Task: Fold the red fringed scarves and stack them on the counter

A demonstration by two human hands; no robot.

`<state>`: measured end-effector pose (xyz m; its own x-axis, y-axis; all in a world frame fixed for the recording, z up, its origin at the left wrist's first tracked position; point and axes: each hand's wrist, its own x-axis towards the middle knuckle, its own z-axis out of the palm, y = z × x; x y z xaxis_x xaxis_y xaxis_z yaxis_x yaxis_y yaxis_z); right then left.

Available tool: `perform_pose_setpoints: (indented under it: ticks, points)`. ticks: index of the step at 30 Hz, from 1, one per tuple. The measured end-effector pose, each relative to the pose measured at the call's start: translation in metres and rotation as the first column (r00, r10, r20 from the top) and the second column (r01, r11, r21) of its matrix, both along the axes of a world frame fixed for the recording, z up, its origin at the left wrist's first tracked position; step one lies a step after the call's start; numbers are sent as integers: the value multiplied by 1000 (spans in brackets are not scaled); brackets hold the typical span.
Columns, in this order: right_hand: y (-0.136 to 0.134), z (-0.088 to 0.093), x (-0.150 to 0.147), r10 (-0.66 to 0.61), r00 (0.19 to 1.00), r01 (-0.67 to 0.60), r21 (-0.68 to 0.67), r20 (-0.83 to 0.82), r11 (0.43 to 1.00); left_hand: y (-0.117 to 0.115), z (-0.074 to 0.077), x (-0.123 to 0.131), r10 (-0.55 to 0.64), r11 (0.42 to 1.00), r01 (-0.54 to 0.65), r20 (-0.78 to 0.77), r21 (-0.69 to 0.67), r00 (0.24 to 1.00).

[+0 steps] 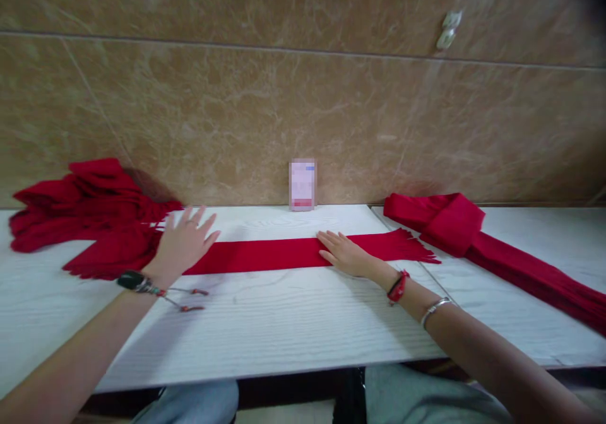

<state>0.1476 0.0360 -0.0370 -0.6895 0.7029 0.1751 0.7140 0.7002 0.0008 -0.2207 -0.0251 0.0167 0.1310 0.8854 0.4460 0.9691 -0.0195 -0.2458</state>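
Observation:
A long red scarf lies flat in a narrow strip across the white table, its fringed end to the right. My right hand rests palm down on the strip, fingers stretched out. Over the strip's left part is my left hand, its fingers spread; whether it touches the cloth I cannot tell. Just left of that hand sits a crumpled heap of red scarves, which hides where the strip ends. Another red scarf, folded over itself, lies to the right and trails off toward the right edge.
A phone-like device, blurred, stands upright against the brown marble wall at the back of the white table. A seam crosses the tabletop on the right. A small fixture is on the wall. My legs are below the front edge.

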Motion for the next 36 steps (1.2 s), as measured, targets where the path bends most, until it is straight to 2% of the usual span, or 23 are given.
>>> perform_pose_setpoints:
  ticks: [2,3,5,9,14,17,20,23,26,28,30,33,36]
  points:
    - [2,-3,2,11,1000,-11,3,6,1000,-13,-5,-40,185,982,-184,29,-50,982]
    - [2,-5,2,11,1000,-11,8,10,1000,-19,-8,-56,233,966,-225,47,-129,971]
    - [1,-8,-4,6,1000,-6,23,4,1000,-30,-13,-77,279,944,-265,44,-197,959]
    - [-7,-10,-27,31,999,-30,45,-22,999,-41,-17,-99,330,924,-317,28,-215,944]
    - [-11,-7,-48,62,998,-62,36,-8,997,-53,-12,-114,336,925,-335,-26,-181,941]
    - [-5,0,-53,66,998,-67,33,10,997,-54,-7,-101,294,950,-296,-36,-99,955]
    - [-2,10,-66,53,999,-53,15,-13,999,-40,-7,-63,84,995,-85,-23,-59,996]
    - [-6,15,-85,75,997,-76,-18,-36,997,-18,-18,-20,-91,980,100,59,-174,994]
    - [-10,12,-92,167,986,-168,-55,-27,984,-2,-32,2,-211,903,254,158,-348,965]
    - [-9,6,-79,186,982,-187,-67,-25,980,2,-39,3,-227,876,285,189,-390,955]
    - [-3,0,-52,135,991,-135,-62,-15,989,4,-42,-2,-226,879,285,191,-384,955]
    - [13,-9,6,-6,1000,7,-35,28,999,5,-44,-9,-242,880,296,186,-372,952]
    - [28,-18,64,-112,992,109,52,59,993,8,-45,-10,-241,882,294,185,-367,953]
